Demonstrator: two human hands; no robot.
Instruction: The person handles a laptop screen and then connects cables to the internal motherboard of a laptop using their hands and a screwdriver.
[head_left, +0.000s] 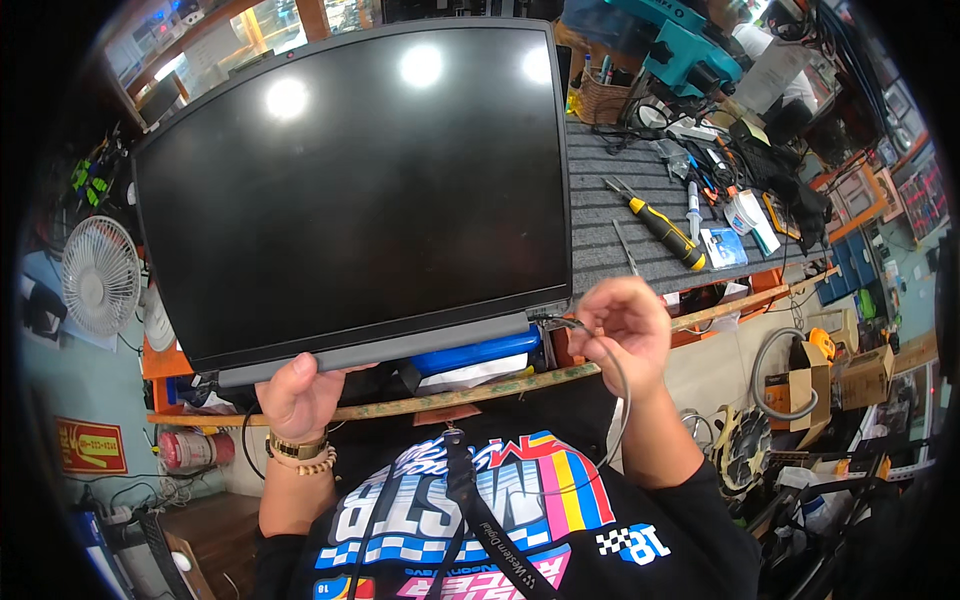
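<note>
Pinching a thin grey cable [624, 390] between thumb and forefinger of the right hand [630, 335], other fingers curled loosely, just beside the near right corner of the black screen [365, 200]. Cannot tell whether joined to the screen there. Gripping the screen's near edge, left of middle, with the left hand [298, 400] — thumb pressed on the front, fingers underneath.

Held unlit and facing the person, with bright reflections along the far side — and hiding whatever lies directly behind. Just under the near edge, a blue object [475, 355]; then, nearer, a wooden strip [500, 387].

To the right, on a striped grey mat [620, 160]: a yellow-and-black screwdriver [668, 234], a blue packet [724, 248] and a white tube [694, 210], all clear of the right hand. Farther, a wicker basket [603, 102] and a teal machine [690, 50]. At far left, a white fan [100, 270].
</note>
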